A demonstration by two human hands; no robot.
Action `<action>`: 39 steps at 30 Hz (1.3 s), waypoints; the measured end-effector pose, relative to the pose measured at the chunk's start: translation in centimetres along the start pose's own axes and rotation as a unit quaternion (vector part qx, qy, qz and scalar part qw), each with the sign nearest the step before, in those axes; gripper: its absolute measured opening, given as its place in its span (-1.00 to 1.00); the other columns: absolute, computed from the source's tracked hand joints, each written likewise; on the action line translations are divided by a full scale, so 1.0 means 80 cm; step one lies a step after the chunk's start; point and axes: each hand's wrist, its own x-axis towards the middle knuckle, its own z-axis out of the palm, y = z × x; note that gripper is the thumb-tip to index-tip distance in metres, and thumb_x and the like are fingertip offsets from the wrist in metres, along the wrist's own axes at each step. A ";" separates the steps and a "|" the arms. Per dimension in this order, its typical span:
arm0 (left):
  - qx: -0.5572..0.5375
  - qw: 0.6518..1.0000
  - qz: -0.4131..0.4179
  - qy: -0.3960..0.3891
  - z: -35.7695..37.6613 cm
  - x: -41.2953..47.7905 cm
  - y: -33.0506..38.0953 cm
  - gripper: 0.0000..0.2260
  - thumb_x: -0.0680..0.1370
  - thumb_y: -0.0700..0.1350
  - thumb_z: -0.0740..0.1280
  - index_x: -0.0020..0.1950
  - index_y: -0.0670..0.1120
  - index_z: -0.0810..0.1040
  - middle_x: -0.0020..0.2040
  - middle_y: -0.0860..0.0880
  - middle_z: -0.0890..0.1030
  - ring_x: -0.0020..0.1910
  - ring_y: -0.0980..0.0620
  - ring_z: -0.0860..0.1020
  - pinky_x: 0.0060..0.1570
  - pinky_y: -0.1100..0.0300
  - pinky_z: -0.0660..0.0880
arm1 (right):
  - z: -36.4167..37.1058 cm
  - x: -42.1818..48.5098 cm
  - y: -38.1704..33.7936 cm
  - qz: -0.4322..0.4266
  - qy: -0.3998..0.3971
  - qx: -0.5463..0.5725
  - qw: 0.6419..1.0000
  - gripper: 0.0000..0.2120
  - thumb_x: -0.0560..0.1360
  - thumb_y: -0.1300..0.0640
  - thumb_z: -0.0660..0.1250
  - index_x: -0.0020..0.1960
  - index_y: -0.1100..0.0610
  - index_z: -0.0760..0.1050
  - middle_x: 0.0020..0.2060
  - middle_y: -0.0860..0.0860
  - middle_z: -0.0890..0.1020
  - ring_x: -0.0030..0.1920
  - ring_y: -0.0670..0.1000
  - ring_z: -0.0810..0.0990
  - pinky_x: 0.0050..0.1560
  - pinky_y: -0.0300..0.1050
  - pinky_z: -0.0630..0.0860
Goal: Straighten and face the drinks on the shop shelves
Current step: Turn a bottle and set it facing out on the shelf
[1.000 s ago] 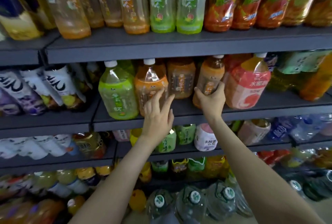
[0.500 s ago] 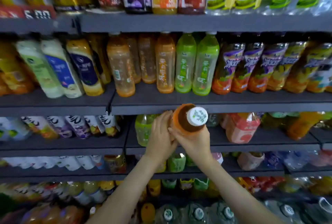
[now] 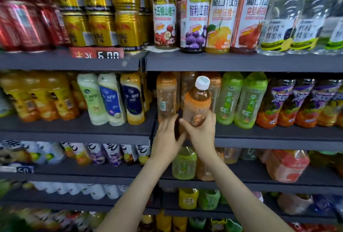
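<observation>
In your right grip (image 3: 201, 131): fingers and thumb were curled round the lower body of the orange tea bottle (image 3: 197, 105). You held it upright, white cap (image 3: 202, 82) on top, at the front lip of the middle shelf (image 3: 278, 135). Your hands hid whether its base met the board.
Left grip (image 3: 166, 138): fingers were fairly straight and pressed against the foot of the pale orange bottle (image 3: 166, 98) standing just beside. It clasped nothing.
Step in hand: you looked to be seating the tea bottle in the orange row, between that pale bottle and the green tea bottles (image 3: 241, 99).
Next move: it likely called for a flat set-down in the gap and a turn of the label outward, the left grip steadying the neighbour against tipping.
Surface: the dark grey shelf was packed tight, so there was little room to slide sideways.
Room: shop racking filled your view. Gold cans (image 3: 100, 25) and juice bottles (image 3: 193, 18) stood above a red price tag (image 3: 97, 54), with more drinks on the lower shelves. The edges were blurred.
</observation>
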 end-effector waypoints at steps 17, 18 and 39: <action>-0.025 0.996 -0.067 0.046 0.006 0.045 -0.026 -0.18 0.55 -0.20 0.30 0.52 0.12 -0.27 0.44 -0.17 0.22 0.37 -0.15 0.28 0.19 0.02 0.37 | 0.037 0.020 0.025 -0.010 0.014 -0.182 0.983 -0.42 0.49 0.21 0.35 0.43 0.28 0.20 0.29 0.19 0.36 0.33 0.16 0.32 0.28 -0.06 0.33; -0.016 0.997 -0.064 0.051 0.008 0.044 -0.025 -0.18 0.54 -0.21 0.30 0.52 0.10 -0.26 0.44 -0.18 0.22 0.37 -0.16 0.28 0.18 0.02 0.38 | 0.039 0.023 0.023 -0.006 0.013 -0.184 0.983 -0.42 0.49 0.21 0.34 0.43 0.28 0.20 0.29 0.19 0.36 0.33 0.17 0.33 0.28 -0.02 0.37; -0.108 0.973 -0.014 -0.204 0.247 -0.145 0.229 -0.69 0.57 -0.20 0.25 0.31 -0.08 0.45 0.24 -0.10 0.49 0.18 -0.13 0.49 0.07 0.09 0.41 | -0.339 -0.109 0.149 0.084 -0.016 -0.228 0.970 -0.76 0.54 0.19 0.27 0.20 0.18 0.42 0.07 0.04 0.48 0.13 0.05 0.46 0.05 -0.19 0.38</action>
